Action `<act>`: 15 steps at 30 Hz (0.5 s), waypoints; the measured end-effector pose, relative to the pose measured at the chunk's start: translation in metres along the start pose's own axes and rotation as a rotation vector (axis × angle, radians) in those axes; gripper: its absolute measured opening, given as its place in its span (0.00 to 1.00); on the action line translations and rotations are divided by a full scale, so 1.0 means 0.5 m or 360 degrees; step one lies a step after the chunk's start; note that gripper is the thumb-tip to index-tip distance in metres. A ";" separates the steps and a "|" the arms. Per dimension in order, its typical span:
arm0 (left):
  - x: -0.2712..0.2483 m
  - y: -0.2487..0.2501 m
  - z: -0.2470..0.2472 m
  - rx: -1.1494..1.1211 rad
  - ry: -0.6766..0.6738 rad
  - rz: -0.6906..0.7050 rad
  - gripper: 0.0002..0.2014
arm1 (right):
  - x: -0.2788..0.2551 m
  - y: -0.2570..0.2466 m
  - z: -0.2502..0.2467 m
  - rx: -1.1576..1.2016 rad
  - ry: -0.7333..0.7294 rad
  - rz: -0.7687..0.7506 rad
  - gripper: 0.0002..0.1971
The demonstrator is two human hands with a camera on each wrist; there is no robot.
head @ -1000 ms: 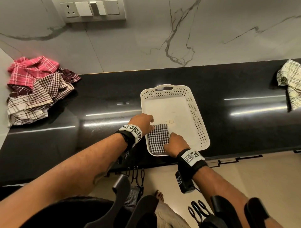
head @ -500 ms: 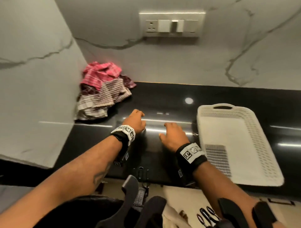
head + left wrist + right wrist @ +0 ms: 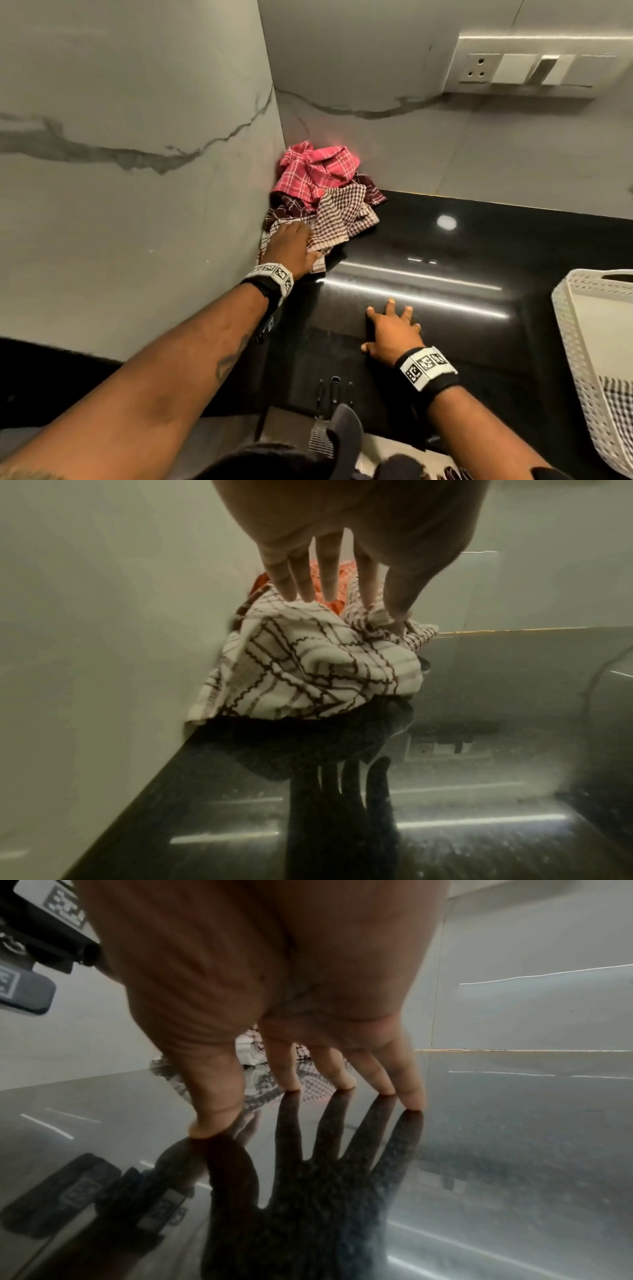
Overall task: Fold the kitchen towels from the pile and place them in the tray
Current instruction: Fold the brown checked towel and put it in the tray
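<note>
Fetching the next towel: left hand (image 3: 291, 245) fingers (image 3: 298, 588) seem to pinch the white checked towel (image 3: 308, 669); right hand (image 3: 394, 334) rests released on the table (image 3: 479, 342). Next, lift it free.

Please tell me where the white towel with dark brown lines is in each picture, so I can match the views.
Head view: the white towel lies at the near edge of the pile, mostly under the left hand.
Left wrist view: picture centre, with the fingers on its top edge.
Right wrist view: cannot tell; only scraps of the pile show behind the fingers.
Shared landmark: the black counter.
</note>
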State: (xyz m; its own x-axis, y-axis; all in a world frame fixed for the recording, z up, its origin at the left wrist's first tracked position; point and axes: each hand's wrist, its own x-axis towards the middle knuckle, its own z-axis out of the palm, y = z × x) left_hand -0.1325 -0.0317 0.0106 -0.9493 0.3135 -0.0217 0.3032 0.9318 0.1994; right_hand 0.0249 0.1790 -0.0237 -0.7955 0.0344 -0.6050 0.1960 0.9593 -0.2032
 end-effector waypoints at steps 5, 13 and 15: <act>0.018 0.025 0.022 -0.0004 0.0109 0.0030 0.13 | 0.006 -0.004 -0.007 -0.0021 -0.0010 0.0035 0.43; -0.006 0.117 -0.029 -0.0567 0.0378 0.0343 0.10 | -0.015 0.025 -0.019 -0.0022 0.0083 -0.0062 0.39; -0.036 0.168 -0.028 -0.0644 0.0296 0.0404 0.08 | -0.025 0.043 -0.044 0.0131 0.0078 -0.0101 0.35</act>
State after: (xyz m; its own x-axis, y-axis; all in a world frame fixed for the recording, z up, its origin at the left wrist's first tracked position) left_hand -0.0912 0.0383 0.0414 -0.8599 0.4485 0.2440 0.5046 0.6739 0.5397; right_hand 0.0263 0.2054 -0.0037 -0.8343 -0.0102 -0.5512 0.1891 0.9339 -0.3035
